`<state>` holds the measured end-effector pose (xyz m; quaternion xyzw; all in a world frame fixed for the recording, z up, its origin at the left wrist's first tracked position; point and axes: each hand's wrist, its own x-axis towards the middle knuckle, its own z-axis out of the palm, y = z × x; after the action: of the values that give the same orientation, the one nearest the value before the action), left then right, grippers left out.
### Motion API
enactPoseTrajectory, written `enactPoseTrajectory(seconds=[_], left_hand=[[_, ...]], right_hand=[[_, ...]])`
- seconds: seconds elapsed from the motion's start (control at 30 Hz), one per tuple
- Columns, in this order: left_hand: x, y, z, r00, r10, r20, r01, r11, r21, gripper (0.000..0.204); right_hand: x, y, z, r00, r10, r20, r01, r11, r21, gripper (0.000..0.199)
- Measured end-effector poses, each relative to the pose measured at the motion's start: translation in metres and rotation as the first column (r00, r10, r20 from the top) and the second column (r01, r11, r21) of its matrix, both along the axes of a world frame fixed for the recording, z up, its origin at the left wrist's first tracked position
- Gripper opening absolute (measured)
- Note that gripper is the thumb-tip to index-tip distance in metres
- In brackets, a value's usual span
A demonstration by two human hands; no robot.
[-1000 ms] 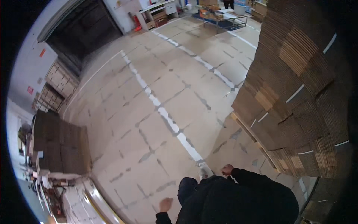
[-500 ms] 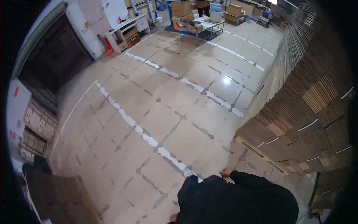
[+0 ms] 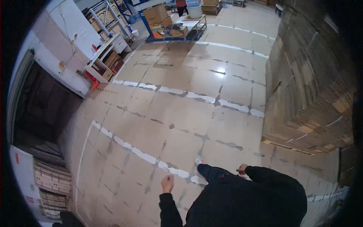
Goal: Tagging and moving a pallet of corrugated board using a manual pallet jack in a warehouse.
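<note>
My left hand [image 3: 167,184] hangs over the tiled floor, out from my body. Its fingers are curled in loosely, and no object shows in them. On the other side, my right hand [image 3: 242,169] is held low beside my thigh, small in the view, with its fingers curled and nothing visible in the grasp. Both arms wear black sleeves. One foot [image 3: 199,161] is stretched forward just past a white floor line [image 3: 140,153]. Neither hand touches anything around it.
Tall stacks of flat cardboard [image 3: 314,94] on a pallet line the right. A dark doorway [image 3: 41,109] and a white desk [image 3: 100,64] stand left. Further off are a metal-framed table [image 3: 185,32] holding cartons, a white bucket [image 3: 194,12] and another person [image 3: 181,7].
My left hand has swung forward into full view. The view has turned right, and one foot has come further forward. The desk and table now sit further left.
</note>
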<state>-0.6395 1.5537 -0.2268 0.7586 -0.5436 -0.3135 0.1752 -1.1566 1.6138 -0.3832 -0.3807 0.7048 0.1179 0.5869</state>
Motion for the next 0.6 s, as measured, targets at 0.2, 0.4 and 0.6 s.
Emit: enactPoseTrajectory(seconds=[0.2, 0.4, 0.6], left_hand=[[0.09, 0.003, -0.01, 0.996, 0.088, -0.023, -0.072, 0.92, 0.386, 0.041], [0.161, -0.021, -0.048, 0.999, 0.02, 0.045, -0.04, 0.871, 0.49, 0.03], [0.25, -0.171, -0.072, 0.997, 0.071, -0.011, -0.05, 0.8, 0.598, 0.027]], right_hand=[[0.134, -0.223, 0.04, 0.802, 0.583, -0.128, -0.573, 0.692, -0.439, 0.026], [0.288, -0.453, 0.067, 0.96, 0.075, 0.27, 0.035, 0.924, -0.381, 0.034], [0.403, -0.599, 0.06, 0.974, 0.115, 0.196, -0.036, 0.93, -0.366, 0.039]])
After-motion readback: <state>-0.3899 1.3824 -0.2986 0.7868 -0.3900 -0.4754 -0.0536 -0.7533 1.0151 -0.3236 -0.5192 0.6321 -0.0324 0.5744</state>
